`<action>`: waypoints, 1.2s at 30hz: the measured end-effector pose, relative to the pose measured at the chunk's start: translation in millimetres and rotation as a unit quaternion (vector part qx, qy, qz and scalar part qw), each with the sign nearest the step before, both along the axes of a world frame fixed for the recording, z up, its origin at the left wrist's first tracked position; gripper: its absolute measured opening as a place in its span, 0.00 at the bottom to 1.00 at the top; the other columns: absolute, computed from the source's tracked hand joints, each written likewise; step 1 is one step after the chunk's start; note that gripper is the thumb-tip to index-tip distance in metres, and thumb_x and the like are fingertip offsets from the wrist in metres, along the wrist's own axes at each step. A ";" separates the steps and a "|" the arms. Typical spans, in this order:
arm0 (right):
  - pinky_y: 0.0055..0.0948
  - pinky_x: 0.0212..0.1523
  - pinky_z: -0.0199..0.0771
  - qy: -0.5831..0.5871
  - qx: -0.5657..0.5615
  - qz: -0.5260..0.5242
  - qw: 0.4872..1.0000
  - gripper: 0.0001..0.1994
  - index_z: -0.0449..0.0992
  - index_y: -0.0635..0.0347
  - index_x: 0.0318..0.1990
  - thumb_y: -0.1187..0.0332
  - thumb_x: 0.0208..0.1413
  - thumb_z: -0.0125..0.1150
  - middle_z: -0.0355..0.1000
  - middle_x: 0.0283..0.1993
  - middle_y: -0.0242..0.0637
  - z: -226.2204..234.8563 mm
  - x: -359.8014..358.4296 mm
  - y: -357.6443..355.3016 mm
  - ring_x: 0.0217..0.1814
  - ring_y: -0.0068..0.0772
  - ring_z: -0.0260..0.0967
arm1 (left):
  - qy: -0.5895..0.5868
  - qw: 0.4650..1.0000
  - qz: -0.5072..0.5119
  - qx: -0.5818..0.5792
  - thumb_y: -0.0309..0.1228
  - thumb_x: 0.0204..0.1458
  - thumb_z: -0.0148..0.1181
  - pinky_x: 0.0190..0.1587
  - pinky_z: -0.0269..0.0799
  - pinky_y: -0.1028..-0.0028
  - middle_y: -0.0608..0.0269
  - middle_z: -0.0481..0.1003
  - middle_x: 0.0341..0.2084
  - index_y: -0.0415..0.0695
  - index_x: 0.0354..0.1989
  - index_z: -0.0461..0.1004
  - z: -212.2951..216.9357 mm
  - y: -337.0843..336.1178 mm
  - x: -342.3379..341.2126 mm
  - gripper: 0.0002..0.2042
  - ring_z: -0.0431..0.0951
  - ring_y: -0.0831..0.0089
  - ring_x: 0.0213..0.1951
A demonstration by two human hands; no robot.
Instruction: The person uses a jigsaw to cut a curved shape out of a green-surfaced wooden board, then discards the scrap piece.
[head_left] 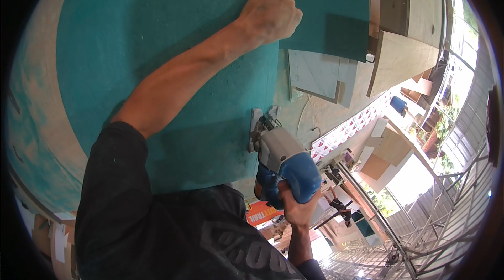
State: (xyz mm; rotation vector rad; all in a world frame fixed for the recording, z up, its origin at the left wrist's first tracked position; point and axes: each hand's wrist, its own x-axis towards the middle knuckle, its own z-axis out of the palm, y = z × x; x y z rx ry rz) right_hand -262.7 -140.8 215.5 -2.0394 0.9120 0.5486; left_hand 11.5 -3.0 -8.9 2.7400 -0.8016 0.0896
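Note:
A jigsaw (281, 148) with a grey body and a blue housing is gripped by my right hand (300, 207). Its metal base plate rests at the right edge of a large green-faced board (210, 106), close to the near corner. The blade is too small to make out. Farther up the same edge, my left hand (270, 14) is closed in a fist, with its knuckles past the board's edge. Its palm side is hidden, so I cannot tell whether the fingers hold anything. My left forearm crosses over the board.
Right of the board lie another green sheet (325, 12), a white marbled panel (315, 73) and a plywood offcut (401, 62). A thin cable (302, 114) curves past the jigsaw. Beyond, a red-and-white patterned strip (349, 128) lies on the floor, and a person (340, 206) stands far off.

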 end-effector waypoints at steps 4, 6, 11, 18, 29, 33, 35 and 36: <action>0.22 0.36 0.74 0.001 0.000 0.000 1.000 0.04 0.82 0.67 0.34 0.75 0.53 0.66 0.79 0.29 0.30 0.9 3.3 0.1 0.31 0.18 0.74 | -0.017 1.000 0.004 -0.021 0.28 0.44 0.61 0.38 0.63 0.72 0.64 0.69 0.07 0.55 0.07 0.71 1.8 1.7 -2.0 0.15 0.62 0.70 0.12; 0.22 0.36 0.74 -0.001 -0.004 0.003 1.000 0.04 0.82 0.67 0.34 0.75 0.53 0.66 0.79 0.29 0.30 -0.3 3.6 -1.0 0.31 0.18 0.74 | -0.017 1.000 0.006 -0.019 0.28 0.43 0.61 0.38 0.63 0.72 0.64 0.69 0.07 0.55 0.07 0.71 2.3 1.1 -2.6 0.15 0.62 0.69 0.12; 0.23 0.35 0.74 -0.002 -0.017 -0.006 1.000 0.04 0.82 0.66 0.34 0.74 0.53 0.67 0.79 0.29 0.30 -0.8 7.8 1.8 0.31 0.19 0.74 | -0.005 1.000 0.001 -0.027 0.27 0.43 0.61 0.38 0.63 0.72 0.63 0.69 0.06 0.55 0.07 0.70 2.7 1.4 -3.4 0.15 0.61 0.69 0.12; 0.24 0.36 0.74 -0.007 -0.023 -0.002 1.000 0.05 0.82 0.66 0.34 0.74 0.53 0.68 0.80 0.29 0.31 0.7 16.2 5.8 0.31 0.20 0.75 | -0.003 0.999 0.007 -0.051 0.27 0.42 0.61 0.39 0.63 0.71 0.62 0.69 0.06 0.54 0.07 0.71 3.5 3.5 -5.9 0.14 0.61 0.69 0.12; 0.24 0.36 0.74 -0.004 -0.023 0.012 1.000 0.06 0.82 0.67 0.35 0.73 0.53 0.68 0.80 0.30 0.31 0.6 25.1 5.2 0.31 0.20 0.75 | -0.020 0.998 0.007 -0.067 0.29 0.43 0.60 0.40 0.64 0.71 0.60 0.70 0.07 0.53 0.07 0.72 1.4 2.6 -10.8 0.14 0.62 0.67 0.12; 0.23 0.25 0.68 -0.038 -0.022 0.033 0.998 0.05 0.79 0.67 0.35 0.75 0.53 0.69 0.75 0.24 0.32 -5.6 23.2 5.1 0.22 0.21 0.70 | -0.011 0.997 0.009 -0.070 0.29 0.43 0.60 0.41 0.65 0.71 0.60 0.70 0.07 0.52 0.07 0.72 0.4 3.2 -13.5 0.14 0.63 0.67 0.12; 0.23 0.26 0.68 -0.045 -0.018 0.028 0.998 0.05 0.79 0.67 0.35 0.75 0.53 0.69 0.75 0.24 0.32 -6.1 25.1 7.2 0.22 0.21 0.70 | -0.001 0.998 0.009 -0.069 0.29 0.44 0.60 0.42 0.65 0.71 0.60 0.70 0.07 0.52 0.07 0.73 -1.0 3.2 -15.2 0.15 0.64 0.67 0.13; 0.23 0.26 0.68 -0.049 -0.016 0.025 0.998 0.05 0.79 0.67 0.34 0.75 0.53 0.69 0.75 0.24 0.32 -5.9 26.7 8.2 0.22 0.21 0.70 | 0.007 0.998 0.005 -0.060 0.29 0.45 0.60 0.43 0.66 0.71 0.60 0.70 0.07 0.52 0.07 0.73 2.2 3.2 -15.5 0.15 0.64 0.67 0.13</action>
